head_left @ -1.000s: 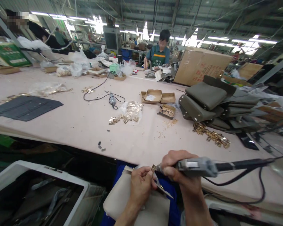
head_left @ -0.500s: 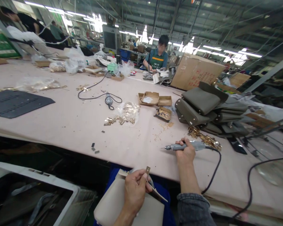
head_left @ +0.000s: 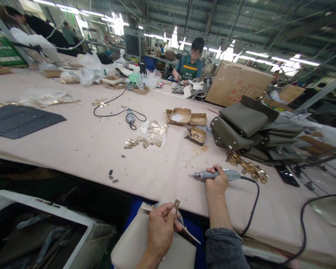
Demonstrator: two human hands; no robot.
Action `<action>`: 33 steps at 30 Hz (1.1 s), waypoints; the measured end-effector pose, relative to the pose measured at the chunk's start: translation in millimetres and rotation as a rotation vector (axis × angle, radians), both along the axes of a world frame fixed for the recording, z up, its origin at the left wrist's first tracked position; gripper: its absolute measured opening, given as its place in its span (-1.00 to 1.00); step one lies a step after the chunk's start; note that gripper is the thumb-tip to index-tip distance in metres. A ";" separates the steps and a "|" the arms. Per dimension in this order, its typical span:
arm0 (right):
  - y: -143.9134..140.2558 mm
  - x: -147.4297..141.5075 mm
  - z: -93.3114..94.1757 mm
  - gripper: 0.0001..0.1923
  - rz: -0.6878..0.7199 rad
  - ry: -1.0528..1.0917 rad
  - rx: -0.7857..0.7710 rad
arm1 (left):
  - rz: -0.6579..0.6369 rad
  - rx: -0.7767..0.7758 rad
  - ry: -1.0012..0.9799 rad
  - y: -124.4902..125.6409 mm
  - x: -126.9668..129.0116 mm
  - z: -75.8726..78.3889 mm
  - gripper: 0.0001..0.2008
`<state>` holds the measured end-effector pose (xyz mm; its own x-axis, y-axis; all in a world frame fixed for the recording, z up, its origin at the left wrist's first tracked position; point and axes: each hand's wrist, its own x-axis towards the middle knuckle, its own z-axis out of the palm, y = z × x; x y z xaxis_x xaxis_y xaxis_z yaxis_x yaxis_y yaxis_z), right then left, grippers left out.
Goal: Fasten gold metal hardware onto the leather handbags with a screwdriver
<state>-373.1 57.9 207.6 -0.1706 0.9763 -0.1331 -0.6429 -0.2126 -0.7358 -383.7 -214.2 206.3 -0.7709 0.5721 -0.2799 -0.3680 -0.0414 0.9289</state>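
Observation:
My left hand (head_left: pixel 161 227) pinches a small flat brass-coloured metal plate with holes (head_left: pixel 176 204) between thumb and fingers. Beneath it, a beige leather-like bag (head_left: pixel 134 243) rests on my lap, its flap edge beside my fingers. My right hand (head_left: pixel 217 180) is wrapped round a grey electric screwdriver (head_left: pixel 232 174) with a black cord, held low over the table. The screwdriver's bit points left, towards the table area in front of scattered tiny gold screws (head_left: pixel 197 150). A small cardboard box of screws (head_left: pixel 196 135) stands just beyond them.
Dark olive bag pieces (head_left: pixel 240 119) are piled at the right, with loose metal fittings (head_left: pixel 248 166) before them. A plastic bag of fittings (head_left: pixel 155 132) and a second screwdriver (head_left: pixel 130 117) lie mid-table. A white crate (head_left: pixel 86 220) stands lower left. A co-worker (head_left: pixel 190 63) is across the table.
My right hand has moved slightly left with the electric screwdriver. My left hand keeps its pinch on the metal plate, and the view has shifted a little.

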 end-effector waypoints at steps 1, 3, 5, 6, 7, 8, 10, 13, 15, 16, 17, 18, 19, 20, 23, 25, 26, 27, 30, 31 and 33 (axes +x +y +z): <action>0.0 -0.6 -0.2 -0.66 -0.005 -0.001 -0.001 | -0.004 -0.001 0.000 -0.2 -0.1 0.2 -0.64; -0.7 -2.2 -0.5 -0.66 -0.017 -0.003 -0.001 | -0.011 0.002 -0.005 -0.4 -0.4 0.1 -0.64; -1.6 -3.5 -0.7 -0.66 -0.028 -0.004 0.000 | -0.011 0.007 -0.011 -0.3 -0.7 0.2 -0.63; -2.0 -4.0 -0.8 -0.66 -0.034 -0.005 0.000 | -0.009 0.009 -0.015 -0.2 -0.9 0.4 -0.63; -2.2 -4.2 -0.8 -0.66 -0.038 -0.006 0.000 | -0.005 0.010 -0.020 0.0 -1.2 0.6 -0.62; -2.3 -4.2 -0.7 -0.66 -0.042 -0.007 -0.001 | 0.000 0.012 -0.024 0.1 -1.3 0.7 -0.62; -2.0 -4.0 -0.5 -0.67 -0.053 -0.008 -0.006 | 0.005 0.016 -0.030 0.2 -1.3 0.4 -0.61; -1.1 -3.9 -0.2 -0.69 -0.073 -0.008 -0.020 | 0.000 0.023 -0.022 0.0 -0.6 -1.6 -0.62; -0.5 -4.3 -0.4 -0.70 -0.087 -0.010 -0.030 | 0.002 0.021 -0.017 0.0 -0.2 -3.0 -0.62; -0.1 -4.7 -0.5 -0.70 -0.093 -0.012 -0.034 | 0.004 0.020 -0.015 0.0 -0.1 -3.6 -0.62; 0.3 -5.1 -0.6 -0.69 -0.097 -0.014 -0.040 | 0.005 0.019 -0.015 0.1 -0.1 -3.9 -0.62; 0.8 -5.6 -0.7 -0.69 -0.100 -0.018 -0.045 | 0.004 0.019 -0.015 0.2 -0.2 -4.0 -0.62; 1.3 -5.9 -0.6 -0.68 -0.100 -0.021 -0.052 | 0.002 0.021 -0.017 0.3 -0.4 -3.8 -0.62; 1.7 -6.0 -0.3 -0.68 -0.097 -0.023 -0.059 | 0.000 0.024 -0.019 0.5 -0.7 -3.4 -0.62; 1.3 -4.2 1.8 -0.72 -0.070 -0.025 -0.090 | -0.002 0.026 -0.023 0.8 -1.3 -1.4 -0.63; -1.6 -0.8 4.4 -0.73 -0.037 -0.021 -0.108 | 0.000 0.025 -0.026 1.0 -1.4 0.1 -0.63; -4.1 1.6 6.1 -0.74 -0.019 -0.017 -0.114 | 0.000 0.025 -0.030 1.3 -1.4 0.7 -0.63; -7.2 4.2 7.9 -0.74 -0.002 -0.013 -0.120 | 0.001 0.024 -0.036 1.7 -1.5 1.2 -0.63; -21.3 13.3 14.7 -0.74 0.047 0.007 -0.141 | 0.005 0.012 -0.053 4.0 -2.0 2.1 -0.62; -27.5 16.4 17.2 -0.74 0.063 0.012 -0.151 | 0.005 0.005 -0.060 4.9 -2.3 2.3 -0.62; -41.8 22.5 22.2 -0.72 0.106 0.032 -0.172 | 0.003 -0.004 -0.079 6.5 -3.1 2.5 -0.62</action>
<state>-350.7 16.1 229.8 -0.2777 0.9162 -0.2890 -0.6329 -0.4008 -0.6624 -386.8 -207.7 208.8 -0.7482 0.5684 -0.3422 -0.4401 -0.0392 0.8971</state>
